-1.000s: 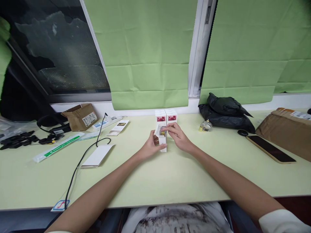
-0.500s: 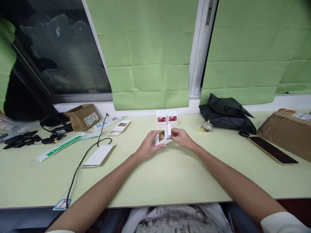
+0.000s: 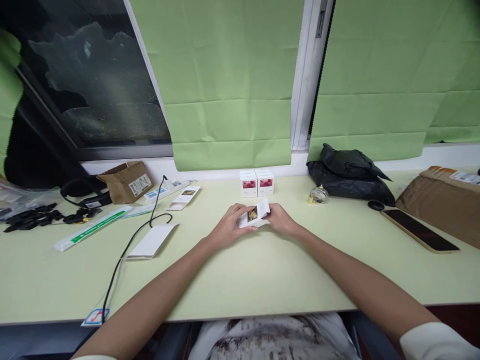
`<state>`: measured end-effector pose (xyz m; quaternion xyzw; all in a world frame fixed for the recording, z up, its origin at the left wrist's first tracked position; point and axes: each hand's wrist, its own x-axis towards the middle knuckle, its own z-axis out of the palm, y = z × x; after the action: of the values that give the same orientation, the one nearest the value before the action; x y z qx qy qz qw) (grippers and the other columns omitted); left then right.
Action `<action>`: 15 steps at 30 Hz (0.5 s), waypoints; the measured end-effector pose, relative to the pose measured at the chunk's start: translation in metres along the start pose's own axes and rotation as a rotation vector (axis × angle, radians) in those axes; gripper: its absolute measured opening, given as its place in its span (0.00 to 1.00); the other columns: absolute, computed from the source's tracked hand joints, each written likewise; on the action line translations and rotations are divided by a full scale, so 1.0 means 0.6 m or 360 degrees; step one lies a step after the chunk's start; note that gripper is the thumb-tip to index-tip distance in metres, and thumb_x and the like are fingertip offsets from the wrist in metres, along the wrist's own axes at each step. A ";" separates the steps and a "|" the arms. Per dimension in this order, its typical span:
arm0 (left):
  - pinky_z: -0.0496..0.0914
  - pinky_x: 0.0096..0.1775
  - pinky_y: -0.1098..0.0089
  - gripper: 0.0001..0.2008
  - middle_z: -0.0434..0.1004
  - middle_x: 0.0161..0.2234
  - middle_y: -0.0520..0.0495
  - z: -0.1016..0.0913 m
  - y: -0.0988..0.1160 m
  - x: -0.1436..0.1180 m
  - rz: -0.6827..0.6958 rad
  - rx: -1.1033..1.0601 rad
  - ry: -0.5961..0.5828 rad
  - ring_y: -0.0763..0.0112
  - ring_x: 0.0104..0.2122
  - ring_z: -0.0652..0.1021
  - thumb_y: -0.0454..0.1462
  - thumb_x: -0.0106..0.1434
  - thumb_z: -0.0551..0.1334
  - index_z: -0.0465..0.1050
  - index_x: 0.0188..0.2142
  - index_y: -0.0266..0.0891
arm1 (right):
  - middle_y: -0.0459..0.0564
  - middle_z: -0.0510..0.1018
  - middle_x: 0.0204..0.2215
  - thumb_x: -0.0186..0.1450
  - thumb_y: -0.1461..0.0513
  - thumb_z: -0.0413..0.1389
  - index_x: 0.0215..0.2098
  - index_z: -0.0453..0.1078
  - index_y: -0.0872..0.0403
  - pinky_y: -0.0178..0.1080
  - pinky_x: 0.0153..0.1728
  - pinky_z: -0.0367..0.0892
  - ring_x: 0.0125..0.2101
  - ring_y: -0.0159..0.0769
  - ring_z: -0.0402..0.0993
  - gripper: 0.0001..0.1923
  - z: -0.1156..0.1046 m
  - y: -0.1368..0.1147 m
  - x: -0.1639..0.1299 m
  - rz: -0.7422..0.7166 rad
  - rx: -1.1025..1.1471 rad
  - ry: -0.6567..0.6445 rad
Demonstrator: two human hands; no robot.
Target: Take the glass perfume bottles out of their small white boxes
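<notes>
Small white carton (image 3: pixel 254 216): held between both hands just above the bench (image 3: pixel 240 270), at centre; tipped on its side, open end toward the camera, a gold-coloured item visible inside.
Left hand (image 3: pixel 228 228): at the carton's left side; fingers curled around it, thumb on top, pinching the carton.
Right hand (image 3: pixel 282 221): at the carton's right side; fingers pressed to the carton's end by its raised flap.
Two white cartons with pink labels (image 3: pixel 257 182): upright, touching each other, just beyond the hands at the far edge.
Glass bottle with gold cap (image 3: pixel 317 195): right of the two cartons, beside a black plastic bag (image 3: pixel 348 175).
Phone (image 3: pixel 418 229): flat, far right, near a brown parcel (image 3: pixel 442 202).
Flat white sleeve (image 3: pixel 152 240): left of the hands, a black cable (image 3: pixel 129 242) crossing beside it.
Torn cardboard box (image 3: pixel 125 181): far left.
</notes>
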<state>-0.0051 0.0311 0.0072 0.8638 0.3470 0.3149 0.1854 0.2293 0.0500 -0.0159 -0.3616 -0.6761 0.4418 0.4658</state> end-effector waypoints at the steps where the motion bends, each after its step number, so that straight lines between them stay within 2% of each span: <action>1: 0.68 0.59 0.57 0.33 0.70 0.57 0.44 0.000 0.000 0.000 -0.0007 -0.0008 -0.0005 0.53 0.60 0.70 0.53 0.64 0.69 0.67 0.66 0.55 | 0.50 0.86 0.38 0.55 0.62 0.65 0.40 0.83 0.56 0.43 0.45 0.73 0.41 0.46 0.81 0.14 -0.001 -0.001 0.000 0.0012 0.0005 -0.0005; 5: 0.68 0.59 0.57 0.33 0.71 0.57 0.44 0.000 0.000 0.002 -0.0016 -0.0012 -0.0014 0.54 0.59 0.71 0.54 0.64 0.70 0.67 0.67 0.56 | 0.51 0.86 0.37 0.53 0.62 0.66 0.41 0.83 0.57 0.44 0.45 0.74 0.40 0.46 0.81 0.16 -0.008 -0.002 0.002 0.0046 -0.0024 -0.0039; 9: 0.68 0.59 0.57 0.33 0.71 0.57 0.44 0.000 0.000 0.003 -0.0010 -0.0013 -0.0003 0.54 0.59 0.72 0.54 0.63 0.70 0.69 0.65 0.54 | 0.51 0.86 0.37 0.55 0.61 0.65 0.39 0.83 0.56 0.45 0.46 0.73 0.39 0.45 0.81 0.14 -0.016 -0.003 0.006 0.0042 -0.0063 -0.0039; 15: 0.69 0.59 0.57 0.35 0.71 0.58 0.45 -0.004 -0.001 0.005 -0.0042 -0.0001 -0.0005 0.55 0.60 0.72 0.53 0.61 0.72 0.68 0.66 0.56 | 0.49 0.86 0.38 0.54 0.63 0.63 0.43 0.83 0.56 0.43 0.46 0.73 0.40 0.44 0.81 0.18 -0.024 -0.007 0.009 0.0048 -0.0035 -0.0046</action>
<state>-0.0052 0.0337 0.0099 0.8596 0.3580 0.3111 0.1903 0.2411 0.0569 -0.0077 -0.3703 -0.6821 0.4464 0.4453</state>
